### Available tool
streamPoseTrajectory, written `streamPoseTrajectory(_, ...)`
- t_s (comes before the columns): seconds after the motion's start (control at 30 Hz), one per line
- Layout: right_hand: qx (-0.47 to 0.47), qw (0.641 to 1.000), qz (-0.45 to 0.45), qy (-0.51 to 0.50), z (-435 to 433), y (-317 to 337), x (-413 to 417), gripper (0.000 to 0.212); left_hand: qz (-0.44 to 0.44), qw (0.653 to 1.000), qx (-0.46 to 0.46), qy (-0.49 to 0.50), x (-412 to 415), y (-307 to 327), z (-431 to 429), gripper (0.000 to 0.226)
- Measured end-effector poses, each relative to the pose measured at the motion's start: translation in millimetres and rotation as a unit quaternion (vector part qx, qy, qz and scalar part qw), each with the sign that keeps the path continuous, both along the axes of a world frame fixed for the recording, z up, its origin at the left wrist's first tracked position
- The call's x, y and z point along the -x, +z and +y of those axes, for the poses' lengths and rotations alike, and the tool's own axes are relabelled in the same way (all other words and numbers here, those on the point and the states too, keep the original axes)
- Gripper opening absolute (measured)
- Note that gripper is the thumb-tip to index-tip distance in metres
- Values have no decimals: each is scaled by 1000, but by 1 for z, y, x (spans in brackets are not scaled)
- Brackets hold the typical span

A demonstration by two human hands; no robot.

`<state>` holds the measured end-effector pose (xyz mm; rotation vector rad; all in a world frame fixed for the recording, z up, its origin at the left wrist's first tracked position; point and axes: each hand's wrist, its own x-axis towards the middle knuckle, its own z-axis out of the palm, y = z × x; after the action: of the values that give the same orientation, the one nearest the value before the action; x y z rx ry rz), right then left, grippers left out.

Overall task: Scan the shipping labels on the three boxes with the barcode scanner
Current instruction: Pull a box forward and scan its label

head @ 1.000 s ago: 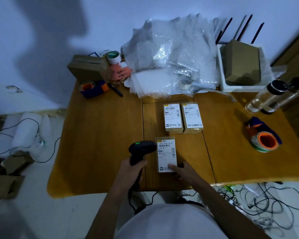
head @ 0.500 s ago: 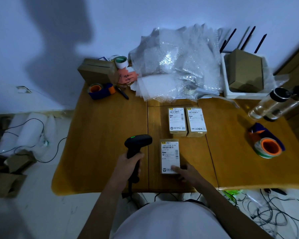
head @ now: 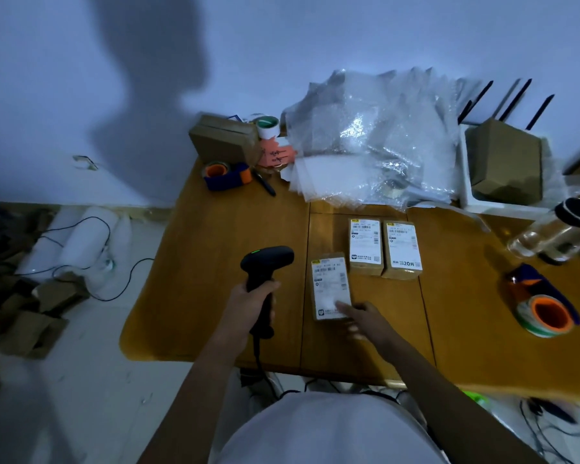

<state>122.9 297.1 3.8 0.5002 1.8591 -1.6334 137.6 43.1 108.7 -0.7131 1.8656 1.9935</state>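
A heap of clear bubble wrap [head: 375, 142] crowds the far side of the wooden table [head: 215, 236], with two labelled cardboard boxes [head: 384, 247] side by side just in front of it. A third labelled cardboard box [head: 329, 284] lies nearer, slightly apart from them. The left hand [head: 248, 304] grips the black barcode scanner [head: 265, 266] upright, its head just left of this box. The right hand [head: 365, 318] rests loosely spread fingers on the box's near corner. Bare tabletop lies left of the scanner.
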Motion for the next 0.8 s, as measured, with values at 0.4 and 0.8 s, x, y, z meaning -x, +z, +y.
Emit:
streamPoseTrajectory(0.4, 108, 992, 3, -66, -41, 2, 77, 44, 9, 999, -7, 53, 3, 6, -10, 18)
streamPoseTrajectory(0.8, 154, 963, -60, -213, -60, 0, 102, 18, -8, 999, -7, 49, 13, -5, -7, 21)
